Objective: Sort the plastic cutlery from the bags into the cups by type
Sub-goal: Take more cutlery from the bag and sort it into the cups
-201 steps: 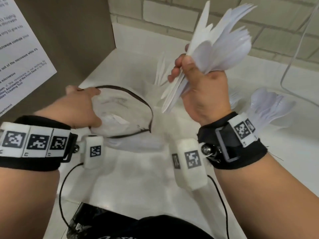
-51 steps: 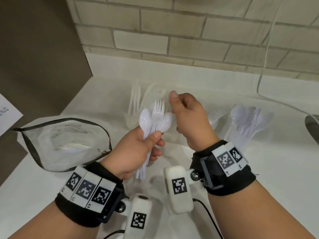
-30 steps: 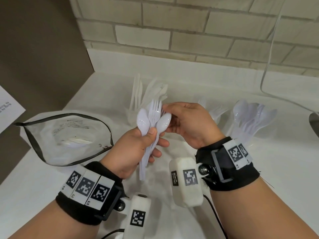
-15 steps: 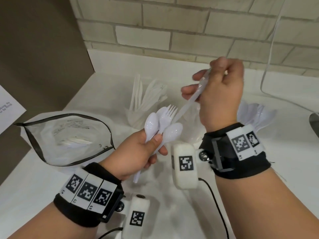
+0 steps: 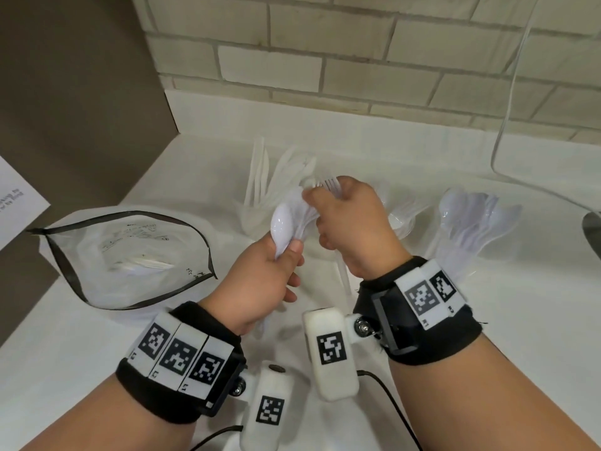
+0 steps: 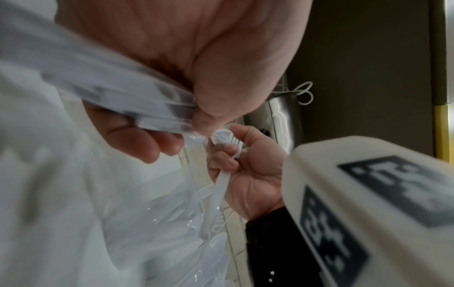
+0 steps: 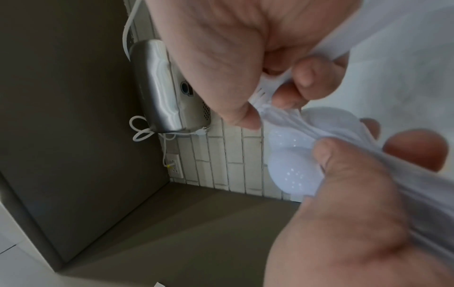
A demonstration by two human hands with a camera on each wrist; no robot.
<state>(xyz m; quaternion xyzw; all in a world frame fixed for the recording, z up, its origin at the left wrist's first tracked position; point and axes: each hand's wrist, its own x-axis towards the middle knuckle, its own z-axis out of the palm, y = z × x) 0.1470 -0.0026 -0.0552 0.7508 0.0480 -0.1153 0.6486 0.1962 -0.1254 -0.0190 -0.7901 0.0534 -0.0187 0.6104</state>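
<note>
clear plastic bag (image 5: 130,255) with a black rim lies open on the white counter (image 5: 487,320) to the left, a sheet of paper (image 5: 16,206) beyond it. cups of knives (image 5: 260,177), forks (image 5: 403,213) and spoons (image 5: 471,219) stand behind the hands. left hand (image 5: 260,281) grips a bundle of white spoons (image 5: 286,226); right hand (image 5: 351,222) pinches a white fork (image 5: 330,185) at the bundle's top.

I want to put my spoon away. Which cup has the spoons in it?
The cup of spoons farthest right, beside the right hand. Round bowls stick up from it; the middle cup shows forks, the left cup flat knives.
</note>
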